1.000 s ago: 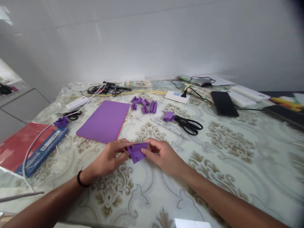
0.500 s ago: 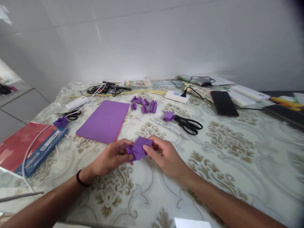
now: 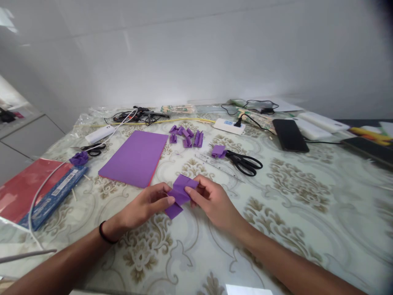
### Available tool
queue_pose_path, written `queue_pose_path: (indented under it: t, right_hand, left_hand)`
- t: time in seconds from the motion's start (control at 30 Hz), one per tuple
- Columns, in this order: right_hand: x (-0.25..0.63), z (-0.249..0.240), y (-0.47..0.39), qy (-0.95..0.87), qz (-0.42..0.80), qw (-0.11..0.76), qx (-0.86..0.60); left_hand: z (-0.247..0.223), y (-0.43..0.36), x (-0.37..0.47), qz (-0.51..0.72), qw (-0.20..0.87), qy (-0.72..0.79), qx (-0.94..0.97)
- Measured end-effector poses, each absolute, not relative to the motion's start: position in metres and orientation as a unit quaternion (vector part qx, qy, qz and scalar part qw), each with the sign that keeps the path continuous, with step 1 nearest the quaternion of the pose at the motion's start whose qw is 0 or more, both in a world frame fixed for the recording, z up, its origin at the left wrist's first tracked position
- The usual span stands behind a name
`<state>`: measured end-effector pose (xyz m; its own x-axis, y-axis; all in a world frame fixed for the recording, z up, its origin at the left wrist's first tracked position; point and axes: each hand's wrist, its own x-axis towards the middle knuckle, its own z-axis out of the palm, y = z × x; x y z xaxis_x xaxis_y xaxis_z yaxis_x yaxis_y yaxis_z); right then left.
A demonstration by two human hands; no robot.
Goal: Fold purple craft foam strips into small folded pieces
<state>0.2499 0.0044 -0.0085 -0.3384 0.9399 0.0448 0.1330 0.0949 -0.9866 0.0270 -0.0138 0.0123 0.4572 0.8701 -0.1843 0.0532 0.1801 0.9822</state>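
Purple paper (image 3: 180, 184) had opened out since the earlier frame, left hand (image 3: 143, 209) and right hand (image 3: 216, 203) pinching it in narrow grips; it seemed light, easily creased, best held by edges.

No word, brand or number is readable. Pale lettering on the blue strip (image 3: 46, 206) of the red packet (image 3: 32, 184), near the table's (image 3: 215, 256) left edge, is too blurred, beside a white barcode label (image 3: 65, 182).

Both hands (image 3: 184, 205) grip folded purple paper (image 3: 183, 189).
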Motion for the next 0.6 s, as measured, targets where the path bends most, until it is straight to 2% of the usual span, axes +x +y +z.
queue_pose_path:
  t: [0.13, 0.3, 0.43, 0.6]
  right_hand:
    - [0.2478, -0.0079, 0.0012, -0.627, 0.537, 0.38, -0.417]
    - [0.249, -0.0052, 0.0015, -0.611, 0.562, 0.384, -0.406]
    - [0.2496, -0.0001, 0.002, -0.622, 0.594, 0.343, -0.377]
    - [0.2485, -0.0005, 0.0018, -0.616, 0.614, 0.352, -0.345]
  left_hand:
    - [0.0099, -0.012, 0.0293, 0.304, 0.653, 0.431, 0.544]
    - [0.0092, -0.0116, 0.0226, 0.331, 0.592, 0.464, 0.57]
    - [0.0078, -0.0115, 0.0201, 0.339, 0.597, 0.464, 0.56]
    - [0.0068, -0.0123, 0.0231, 0.314, 0.597, 0.465, 0.573]
